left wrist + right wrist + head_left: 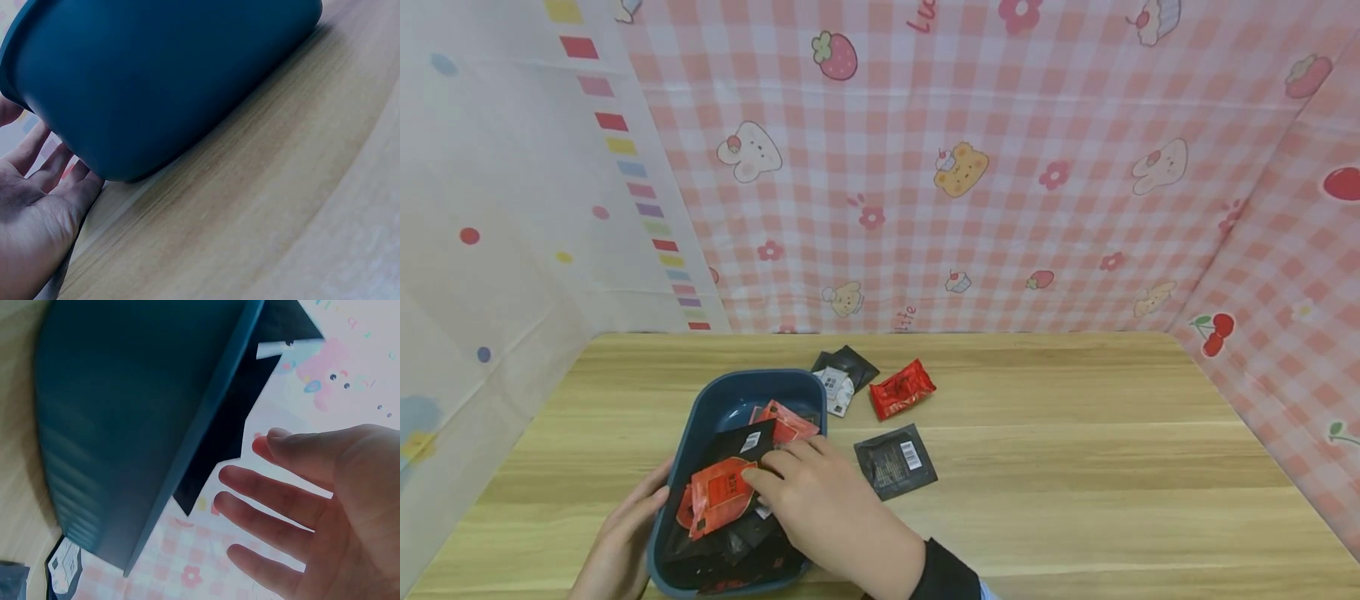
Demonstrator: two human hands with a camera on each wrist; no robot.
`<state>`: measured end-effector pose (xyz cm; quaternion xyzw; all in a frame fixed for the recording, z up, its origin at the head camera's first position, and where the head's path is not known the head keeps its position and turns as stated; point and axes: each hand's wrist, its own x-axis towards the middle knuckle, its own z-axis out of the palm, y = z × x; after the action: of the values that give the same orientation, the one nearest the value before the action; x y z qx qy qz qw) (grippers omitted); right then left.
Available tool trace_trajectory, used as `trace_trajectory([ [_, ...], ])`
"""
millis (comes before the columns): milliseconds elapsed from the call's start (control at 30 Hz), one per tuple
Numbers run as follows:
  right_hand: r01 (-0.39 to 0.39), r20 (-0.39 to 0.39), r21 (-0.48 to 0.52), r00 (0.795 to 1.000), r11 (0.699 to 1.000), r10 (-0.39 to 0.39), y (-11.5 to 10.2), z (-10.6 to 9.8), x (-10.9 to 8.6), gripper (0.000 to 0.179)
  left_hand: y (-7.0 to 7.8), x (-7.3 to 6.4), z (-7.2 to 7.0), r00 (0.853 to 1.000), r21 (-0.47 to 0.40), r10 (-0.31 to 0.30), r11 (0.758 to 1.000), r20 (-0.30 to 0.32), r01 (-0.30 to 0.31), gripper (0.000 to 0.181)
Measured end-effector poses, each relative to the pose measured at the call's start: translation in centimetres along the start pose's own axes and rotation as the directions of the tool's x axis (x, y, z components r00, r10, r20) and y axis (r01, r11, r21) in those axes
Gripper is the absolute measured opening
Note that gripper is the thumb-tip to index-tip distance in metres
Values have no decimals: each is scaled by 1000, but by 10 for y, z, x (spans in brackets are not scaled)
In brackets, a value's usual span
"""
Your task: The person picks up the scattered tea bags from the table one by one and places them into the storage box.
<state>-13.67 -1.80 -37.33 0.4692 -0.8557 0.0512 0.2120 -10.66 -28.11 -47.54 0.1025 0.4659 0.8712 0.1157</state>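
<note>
A dark blue plastic bin [752,377] holds a heap of small packets: an orange-red packet [715,508] on top, a pinkish-red packet [786,421] farther back and black packets [730,442] around them. My right hand [816,500] is over the right side of the bin. In the right wrist view its fingers [269,497] are spread, with nothing between them and the thumb, beside dark packet corners [228,419] that rise above the rim. My left hand [625,533] rests against the bin's left outer wall; the left wrist view shows its fingers [53,165] extended along that wall.
Right of the bin, a black packet [895,462] with a barcode label lies on the wooden table [1075,483]. Behind it sits a shiny red packet [902,390]. Black packets [853,365] and a white-faced packet [837,392] lie by the bin's back right corner. Patterned cloth [925,233] stands behind the table.
</note>
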Motion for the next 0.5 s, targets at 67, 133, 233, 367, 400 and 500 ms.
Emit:
trace_trajectory([
  [67, -27, 17, 10, 999, 1000, 27, 3, -1, 0, 26, 0, 0, 0, 1000, 15, -7, 1000, -9, 7, 46],
  [133, -59, 29, 16, 998, 998, 58, 6, -2, 0, 25, 0, 0, 0, 1000, 18, -10, 1000, -10, 11, 45],
  [233, -106, 14, 22, 994, 994, 106, 11, -2, -1, 22, 0, 0, -1, 1000, 22, -7, 1000, -8, 7, 45],
  [367, -161, 9, 0, 987, 987, 161, 19, -2, -2, 18, 0, 0, 0, 1000, 14, -2, 1000, 2, 2, 46],
  [400, -176, 21, -2, 984, 984, 176, 21, -2, -2, 18, 0, 0, 0, 1000, 14, -3, 1000, 3, 3, 46],
  [500, -213, 80, -13, 974, 977, 213, 30, -3, -5, 18, 0, 0, -1, 1000, 20, -5, 1000, -2, 5, 45],
])
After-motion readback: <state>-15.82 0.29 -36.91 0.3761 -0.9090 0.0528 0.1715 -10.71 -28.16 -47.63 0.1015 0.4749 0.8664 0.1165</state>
